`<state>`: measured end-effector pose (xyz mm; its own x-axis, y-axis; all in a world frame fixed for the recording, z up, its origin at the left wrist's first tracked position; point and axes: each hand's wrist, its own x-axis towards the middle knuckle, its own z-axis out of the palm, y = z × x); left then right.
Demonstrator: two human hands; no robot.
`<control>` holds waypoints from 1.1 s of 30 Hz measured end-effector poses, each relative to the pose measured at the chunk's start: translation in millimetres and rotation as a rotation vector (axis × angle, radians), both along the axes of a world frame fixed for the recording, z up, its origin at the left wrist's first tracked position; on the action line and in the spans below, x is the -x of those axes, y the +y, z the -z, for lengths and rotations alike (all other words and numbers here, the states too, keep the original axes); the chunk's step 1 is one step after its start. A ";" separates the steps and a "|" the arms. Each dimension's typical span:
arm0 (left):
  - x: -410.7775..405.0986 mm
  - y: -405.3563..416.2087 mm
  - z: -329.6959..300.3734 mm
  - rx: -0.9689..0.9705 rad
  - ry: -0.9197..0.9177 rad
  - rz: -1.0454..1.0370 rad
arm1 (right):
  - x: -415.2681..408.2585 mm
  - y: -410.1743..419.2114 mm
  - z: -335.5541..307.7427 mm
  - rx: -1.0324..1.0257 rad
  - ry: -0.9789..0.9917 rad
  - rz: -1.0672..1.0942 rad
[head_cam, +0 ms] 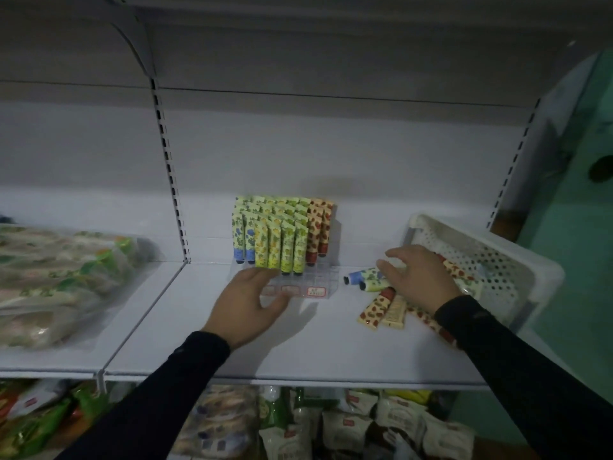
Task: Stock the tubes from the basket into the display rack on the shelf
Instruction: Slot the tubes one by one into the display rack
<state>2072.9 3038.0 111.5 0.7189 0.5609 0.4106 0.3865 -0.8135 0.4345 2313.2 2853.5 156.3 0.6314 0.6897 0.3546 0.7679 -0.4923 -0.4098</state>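
Below the shelf's (298, 353) front edge, packaged goods (348, 423) fill a lower level. On the shelf, the left hand (252, 300) rests with fingers loosely spread against the front of the clear display rack (308, 287), gripping nothing. The right hand (418, 277), fingers spread, lies on loose tubes (381, 303) scattered beside the tilted white basket (481, 257) at the right end. Farther back, upright tubes (282, 237) fill the rack's rows. Bagged goods (63, 280) lie at the left.
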 end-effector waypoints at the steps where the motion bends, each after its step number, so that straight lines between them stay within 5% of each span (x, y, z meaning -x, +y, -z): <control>1: -12.4 -10.1 -0.7 -0.006 0.016 0.049 | -4.4 -6.3 4.8 0.020 0.015 0.023; 8: -102.9 -74.7 6.2 0.037 0.231 0.280 | -48.3 -28.1 37.0 0.208 0.083 0.240; 14: -155.9 -99.3 13.7 0.120 0.333 0.249 | -65.6 -26.3 51.1 0.286 0.170 0.331; 33: -173.1 -98.5 -6.5 0.020 0.617 0.135 | -69.7 -6.9 47.6 0.345 0.111 0.117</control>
<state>2246.0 2939.6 118.1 0.8848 0.4523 -0.1118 0.4656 -0.8666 0.1795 2382.9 2846.6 108.7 0.7345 0.6775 0.0393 0.6585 -0.6976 -0.2826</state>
